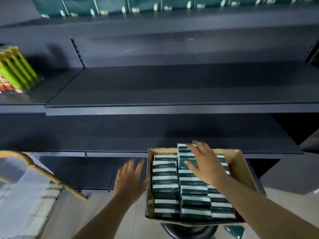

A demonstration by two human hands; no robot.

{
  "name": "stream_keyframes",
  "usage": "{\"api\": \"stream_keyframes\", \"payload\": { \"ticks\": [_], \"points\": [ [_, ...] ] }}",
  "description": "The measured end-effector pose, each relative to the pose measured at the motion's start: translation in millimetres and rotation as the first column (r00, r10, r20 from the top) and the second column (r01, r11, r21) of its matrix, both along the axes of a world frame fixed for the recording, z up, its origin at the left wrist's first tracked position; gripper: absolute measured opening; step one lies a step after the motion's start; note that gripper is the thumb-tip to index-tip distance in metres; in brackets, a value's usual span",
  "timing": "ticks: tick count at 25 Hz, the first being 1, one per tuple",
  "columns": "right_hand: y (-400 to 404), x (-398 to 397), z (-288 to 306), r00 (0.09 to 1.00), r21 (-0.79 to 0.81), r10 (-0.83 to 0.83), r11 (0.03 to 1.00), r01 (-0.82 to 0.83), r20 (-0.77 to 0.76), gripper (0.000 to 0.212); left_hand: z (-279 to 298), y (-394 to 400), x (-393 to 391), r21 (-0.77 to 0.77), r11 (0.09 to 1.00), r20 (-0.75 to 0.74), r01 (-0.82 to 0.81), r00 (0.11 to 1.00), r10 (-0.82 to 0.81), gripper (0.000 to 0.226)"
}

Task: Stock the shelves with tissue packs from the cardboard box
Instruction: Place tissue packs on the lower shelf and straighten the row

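Observation:
A cardboard box [241, 163] sits low in the middle right, packed with several rows of dark green and white tissue packs [165, 180]. My right hand [202, 163] lies over the far middle of the box, fingers spread, touching a raised pack [183, 153]. My left hand [130, 180] hovers with straight, spread fingers just left of the box's left wall, holding nothing. In front of me run dark shelves [155, 107], the middle one bare. More green tissue packs [110, 6] line the top shelf.
A round black stool [189, 231] bears the box, with one loose green pack [235, 231] beside it. Bright green packages [15, 69] stand at the left end of the middle shelf. A wooden-handled basket with a clear plastic bag [25, 178] stands at lower left.

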State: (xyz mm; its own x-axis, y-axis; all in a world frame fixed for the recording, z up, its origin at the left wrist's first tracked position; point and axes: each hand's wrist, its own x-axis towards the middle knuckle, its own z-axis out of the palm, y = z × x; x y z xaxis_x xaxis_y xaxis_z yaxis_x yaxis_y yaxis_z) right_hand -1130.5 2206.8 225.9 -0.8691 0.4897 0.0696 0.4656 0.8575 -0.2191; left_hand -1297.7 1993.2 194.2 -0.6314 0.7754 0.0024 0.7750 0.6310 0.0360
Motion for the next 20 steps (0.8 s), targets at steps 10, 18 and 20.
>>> {"api": "stream_keyframes", "payload": {
  "ticks": [10, 18, 20],
  "points": [
    [-52.0, -11.7, -173.0, 0.976, -0.273, 0.205, 0.945, -0.179, 0.069, 0.05, -120.8, 3.0, -26.1, -0.206, 0.949, 0.226, 0.237, 0.955, -0.19, 0.065],
    [-69.4, -28.1, -190.8, 0.996, -0.116, 0.086, 0.99, -0.083, 0.018, 0.067, -138.2, -1.0, -32.0, -0.126, 0.955, 0.226, 0.269, 0.945, -0.237, 0.088],
    [-74.5, -29.1, -189.8, 0.993, -0.079, 0.12, 0.99, -0.119, 0.008, 0.061, -136.8, -3.1, -32.6, -0.169, 0.938, 0.268, 0.301, 0.93, -0.25, 0.092]
  ]
}}
